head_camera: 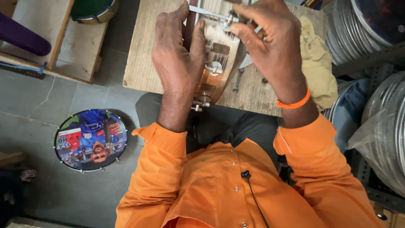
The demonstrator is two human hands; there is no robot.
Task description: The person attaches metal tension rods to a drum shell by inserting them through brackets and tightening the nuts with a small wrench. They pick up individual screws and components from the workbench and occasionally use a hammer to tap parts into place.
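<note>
We see orange sleeves (219, 185) nearest, clip mic (245, 174) on the shirt. Left hand (177, 59) wraps the drum shell (217, 59) from its left side, fingers curled tight on its edge. Right hand (270, 42) sits at the shell's top, fingertips pinched narrow on a small metal fitting (228, 22); orange band (293, 102) on that wrist. Shell rests tilted on the wooden table (143, 63). 1 spanner (237, 81) lies just beside it, yellow cloth (316, 63) to the right. Printed drum (91, 139) on the floor, left.
</note>
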